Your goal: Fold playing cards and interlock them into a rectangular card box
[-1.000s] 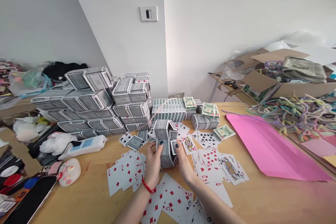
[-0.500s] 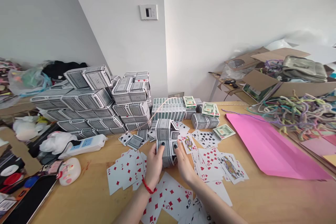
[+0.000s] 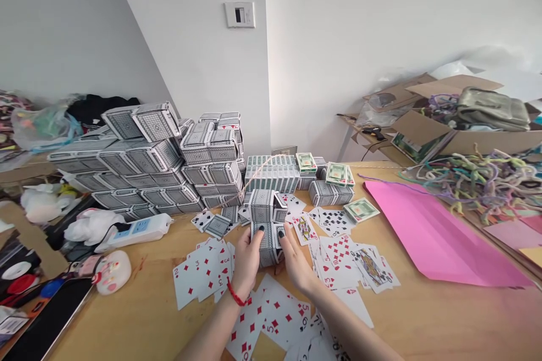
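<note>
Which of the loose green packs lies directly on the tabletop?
The green pack just left of the pink sheet; the other loose packs sit raised on grey-patterned card blocks.

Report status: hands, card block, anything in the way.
Left hand, right hand: both on card block. Block between them, second block just beyond. Loose cards spread around.
</note>
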A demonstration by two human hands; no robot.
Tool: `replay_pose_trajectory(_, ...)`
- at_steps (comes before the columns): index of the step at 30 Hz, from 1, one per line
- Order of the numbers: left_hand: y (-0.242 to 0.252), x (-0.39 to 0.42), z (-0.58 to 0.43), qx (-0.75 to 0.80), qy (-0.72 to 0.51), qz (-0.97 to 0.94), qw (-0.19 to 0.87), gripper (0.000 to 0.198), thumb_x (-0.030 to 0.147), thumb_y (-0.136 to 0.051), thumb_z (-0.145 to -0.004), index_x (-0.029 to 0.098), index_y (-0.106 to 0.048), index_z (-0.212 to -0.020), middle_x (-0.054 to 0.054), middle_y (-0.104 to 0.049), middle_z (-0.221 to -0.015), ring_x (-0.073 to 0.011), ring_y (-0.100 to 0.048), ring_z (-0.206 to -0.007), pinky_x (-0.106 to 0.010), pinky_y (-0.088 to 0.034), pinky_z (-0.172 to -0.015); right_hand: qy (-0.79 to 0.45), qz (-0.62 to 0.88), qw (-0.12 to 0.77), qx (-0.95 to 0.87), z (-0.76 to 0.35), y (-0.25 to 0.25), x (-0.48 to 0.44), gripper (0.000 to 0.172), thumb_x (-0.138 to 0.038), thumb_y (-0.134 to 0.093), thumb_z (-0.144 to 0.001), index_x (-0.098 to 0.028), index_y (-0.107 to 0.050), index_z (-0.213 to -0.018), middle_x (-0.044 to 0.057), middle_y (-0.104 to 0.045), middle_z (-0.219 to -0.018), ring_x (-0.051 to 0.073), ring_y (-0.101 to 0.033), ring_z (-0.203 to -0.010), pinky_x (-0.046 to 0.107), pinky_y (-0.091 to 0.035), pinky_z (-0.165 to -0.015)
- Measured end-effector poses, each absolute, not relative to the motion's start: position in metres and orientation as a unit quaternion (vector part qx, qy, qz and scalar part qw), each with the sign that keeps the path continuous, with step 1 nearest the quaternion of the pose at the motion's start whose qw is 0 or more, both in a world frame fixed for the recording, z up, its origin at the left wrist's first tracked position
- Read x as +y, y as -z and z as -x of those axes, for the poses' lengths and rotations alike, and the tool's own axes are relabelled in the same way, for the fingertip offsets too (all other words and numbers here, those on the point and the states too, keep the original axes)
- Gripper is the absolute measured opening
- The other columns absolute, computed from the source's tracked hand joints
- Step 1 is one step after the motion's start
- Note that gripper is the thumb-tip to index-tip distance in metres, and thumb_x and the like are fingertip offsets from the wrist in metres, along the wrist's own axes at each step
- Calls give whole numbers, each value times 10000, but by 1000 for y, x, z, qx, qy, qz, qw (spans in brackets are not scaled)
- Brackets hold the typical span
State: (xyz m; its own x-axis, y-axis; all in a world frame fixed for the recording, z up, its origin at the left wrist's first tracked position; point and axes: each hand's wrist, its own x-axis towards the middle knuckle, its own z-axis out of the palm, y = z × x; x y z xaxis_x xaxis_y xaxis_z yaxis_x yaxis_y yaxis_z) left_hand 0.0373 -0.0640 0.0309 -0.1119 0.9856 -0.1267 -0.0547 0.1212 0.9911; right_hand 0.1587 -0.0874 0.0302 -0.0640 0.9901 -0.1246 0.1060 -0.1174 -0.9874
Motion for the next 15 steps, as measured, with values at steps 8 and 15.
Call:
replay_pose_trajectory(8,-31,-60,-34,542,-506,-443,504,266,433,-552,-710,167,-567,-709,-12,-553,-669,-149,-482,-625,-232,-372,-570,-480,532,448,-535,-158,-28,-88,580,-491,-270,-880,-213,-224,-1386,68,-406,-1343,218,-365,-1230,383,-329,-1005)
replay_pose_trajectory(15,-36,-58,-28,537,-492,-490,480,253,417,-546,-713,167,-573,-687,-7,-542,-628,-140,-469,-574,-235,-358,-536,-479,545,432,-536,-159,-29,-88,583,-491,-294,-875,-205,-240,-1381,101,-593,-1043,245,-528,-1035,381,-452,-845)
